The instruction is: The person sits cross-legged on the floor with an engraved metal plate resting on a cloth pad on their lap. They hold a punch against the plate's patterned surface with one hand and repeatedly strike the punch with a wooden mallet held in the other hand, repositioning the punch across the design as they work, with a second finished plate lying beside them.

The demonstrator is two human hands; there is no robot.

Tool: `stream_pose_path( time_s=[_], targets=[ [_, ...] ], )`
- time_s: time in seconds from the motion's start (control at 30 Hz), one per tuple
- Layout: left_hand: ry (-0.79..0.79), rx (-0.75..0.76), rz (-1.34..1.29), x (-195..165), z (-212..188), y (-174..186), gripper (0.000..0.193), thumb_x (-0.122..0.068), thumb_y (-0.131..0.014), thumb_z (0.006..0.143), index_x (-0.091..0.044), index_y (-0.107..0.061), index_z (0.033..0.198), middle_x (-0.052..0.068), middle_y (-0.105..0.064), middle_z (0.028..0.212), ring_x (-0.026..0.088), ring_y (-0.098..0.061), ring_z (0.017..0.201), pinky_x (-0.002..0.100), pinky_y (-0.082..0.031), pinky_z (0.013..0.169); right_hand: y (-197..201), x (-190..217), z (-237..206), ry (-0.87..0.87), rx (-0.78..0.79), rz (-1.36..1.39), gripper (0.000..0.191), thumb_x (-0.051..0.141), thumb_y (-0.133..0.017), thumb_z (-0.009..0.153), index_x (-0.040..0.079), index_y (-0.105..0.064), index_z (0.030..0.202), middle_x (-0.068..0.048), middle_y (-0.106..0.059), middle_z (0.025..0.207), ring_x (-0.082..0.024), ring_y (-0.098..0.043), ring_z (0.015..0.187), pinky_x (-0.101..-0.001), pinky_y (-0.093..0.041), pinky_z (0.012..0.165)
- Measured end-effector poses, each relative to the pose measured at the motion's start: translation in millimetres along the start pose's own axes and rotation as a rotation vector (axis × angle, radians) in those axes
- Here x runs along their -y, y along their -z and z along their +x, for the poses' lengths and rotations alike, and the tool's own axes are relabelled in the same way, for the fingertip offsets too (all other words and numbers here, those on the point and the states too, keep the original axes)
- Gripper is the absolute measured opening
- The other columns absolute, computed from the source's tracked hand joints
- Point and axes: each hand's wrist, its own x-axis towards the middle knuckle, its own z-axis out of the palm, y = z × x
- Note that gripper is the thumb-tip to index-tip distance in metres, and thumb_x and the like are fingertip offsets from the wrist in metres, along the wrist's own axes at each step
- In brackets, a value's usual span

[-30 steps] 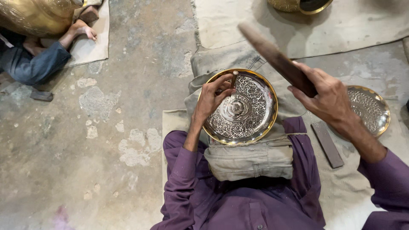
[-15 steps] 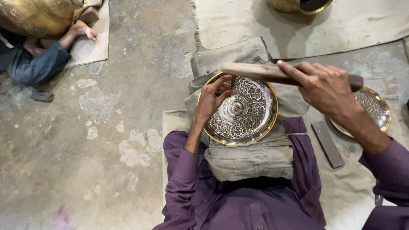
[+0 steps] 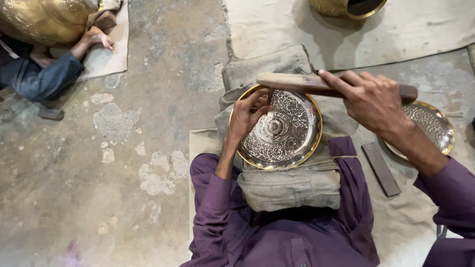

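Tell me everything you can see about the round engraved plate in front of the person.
The plate is round, shiny silver-coloured metal with a gold-coloured rim, covered in dense floral engraving around a raised centre boss. It lies tilted on a folded grey-green cloth cushion in the person's lap. The left hand rests on its upper left edge, holding a thin chisel upright against it. The right hand holds a wooden stick level above it.

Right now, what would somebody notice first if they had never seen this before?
Probably the shiny engraved metal plate in the middle, lying on a grey cloth bundle in the person's lap. Right over it, the right hand grips a flat wooden stick, while the left hand pinches a thin punch against the plate. At the top left, a big golden pot gleams beside another person's hand.
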Motion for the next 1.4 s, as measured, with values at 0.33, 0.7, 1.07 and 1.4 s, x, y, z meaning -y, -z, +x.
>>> stream_pose_path(
  time_s=[0.33, 0.7, 1.07, 1.4],
  targets=[
    [-0.004, -0.025, -0.007, -2, -1, 0, 0.047, -0.013, -0.079, 0.09, -0.008, -0.063, 0.133, 0.013, -0.08, 0.097, 0.021, -0.081, 0.088, 0.035, -0.066, 0.073, -7, -1, 4, -0.13, -0.023, 0.321, 0.063, 0.01, -0.063, 0.099, 0.023, -0.051, 0.158, -0.007, -0.073, 0.11, -0.017, -0.069, 0.075, -0.0331, -0.058, 0.057],
    [-0.022, 0.006, 0.005, 1, -1, 0, 0.045, -0.012, -0.078, 0.091, -0.009, -0.064, 0.134, 0.012, -0.08, 0.099, 0.021, -0.081, 0.09, 0.034, -0.066, 0.076, -9, 3, 7, -0.007, 0.095, -0.003, 0.052, 0.011, -0.057, 0.108, 0.026, -0.051, 0.157, -0.004, -0.074, 0.099, -0.014, -0.068, 0.066, -0.0291, -0.055, 0.053],
    [-0.011, 0.037, 0.0, -2, -3, 2, 0.046, -0.011, -0.076, 0.092, -0.012, -0.063, 0.136, 0.01, -0.081, 0.1, 0.022, -0.081, 0.091, 0.035, -0.066, 0.076, -17, 1, 5, -0.099, -0.137, 0.52, 0.062, 0.01, -0.059, 0.101, 0.019, -0.042, 0.16, -0.012, -0.07, 0.106, -0.018, -0.066, 0.07, -0.0302, -0.056, 0.057],
    [0.0, 0.005, 0.024, -5, -6, 1, 0.046, -0.013, -0.08, 0.089, -0.011, -0.064, 0.132, 0.011, -0.08, 0.098, 0.022, -0.081, 0.089, 0.034, -0.064, 0.073, -10, -1, 3, 0.091, -0.211, 0.509, 0.062, 0.004, -0.052, 0.089, 0.02, -0.05, 0.149, -0.012, -0.072, 0.109, -0.024, -0.069, 0.081, -0.0326, -0.057, 0.055]
  ],
)
